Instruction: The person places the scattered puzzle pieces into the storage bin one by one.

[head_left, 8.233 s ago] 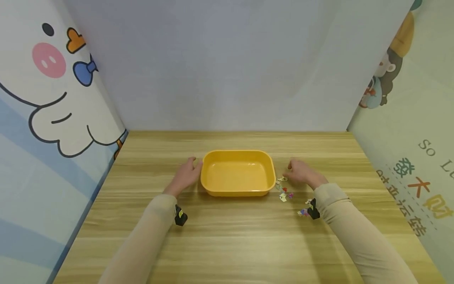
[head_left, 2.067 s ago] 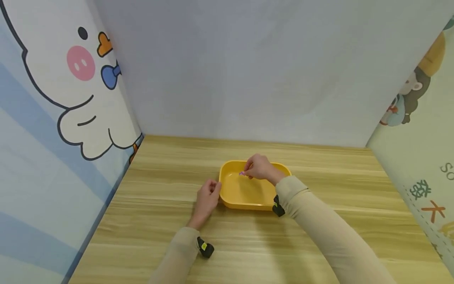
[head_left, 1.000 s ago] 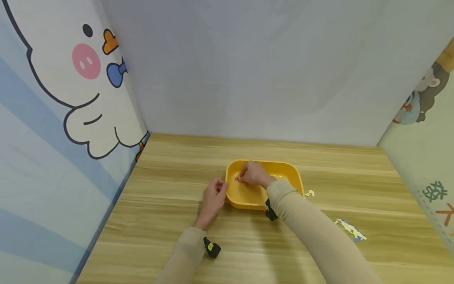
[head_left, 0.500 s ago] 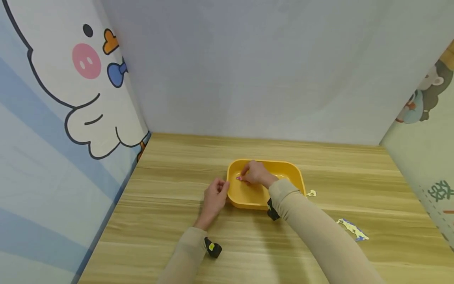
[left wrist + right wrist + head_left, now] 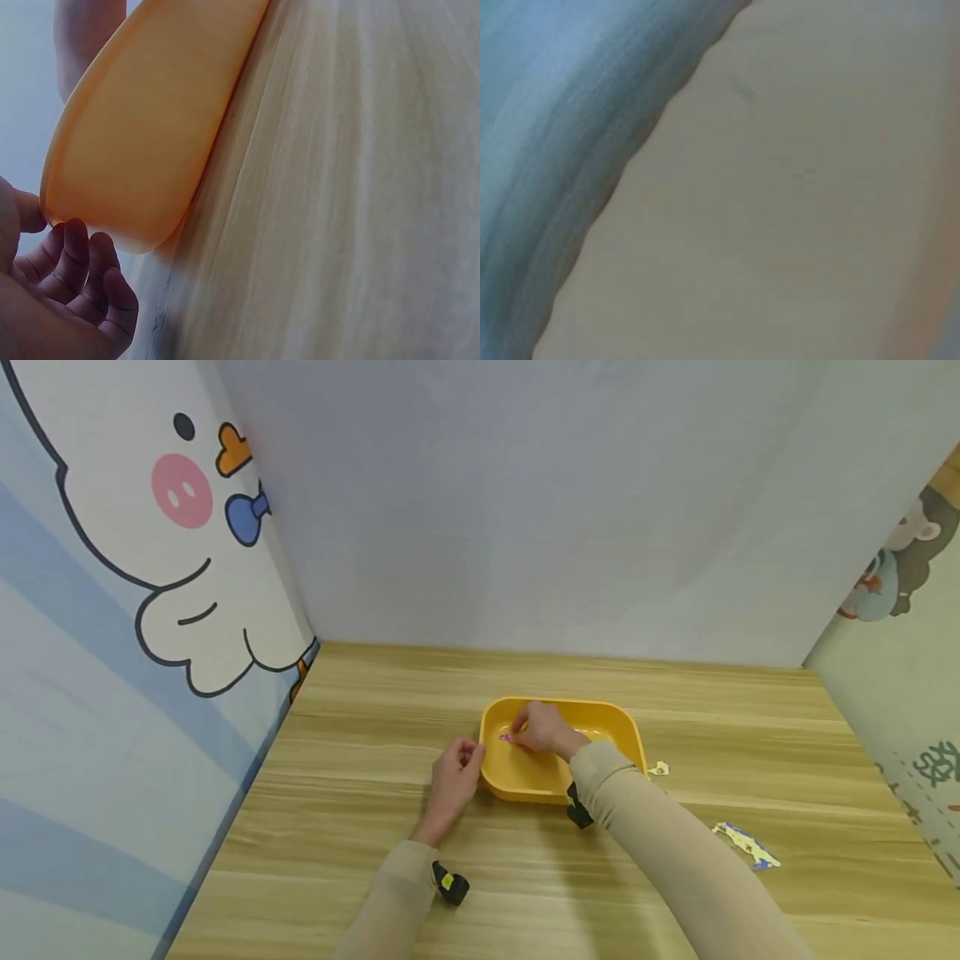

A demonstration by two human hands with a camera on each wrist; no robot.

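A yellow rectangular tray (image 5: 532,772) stands on the wooden table. At its left end my left hand (image 5: 453,777) pinches the rim; the left wrist view shows the thumb on the rim and the curled fingers (image 5: 75,255) at the outer wall. My right hand (image 5: 543,729) is inside the tray, its thumb and fingertips bent down at a small flat purple-pink sticker-like piece (image 5: 506,738) near the left end of the floor. The fingertips seem to pinch its right edge; the contact is too small to see clearly. In the right wrist view only a blurred pale surface and a bluish-grey edge show.
Right of the tray lies a small cream cut-out piece (image 5: 660,768). Farther right and nearer is a longer cream-and-blue flat piece (image 5: 746,846), close to the right sleeve (image 5: 660,835). A grey backdrop (image 5: 540,510) rises behind the table.
Earlier the right hand was beside the loose pieces right of the tray. It then carried the purple piece in and lowered it to the tray floor. Over the last second, both hands barely move.
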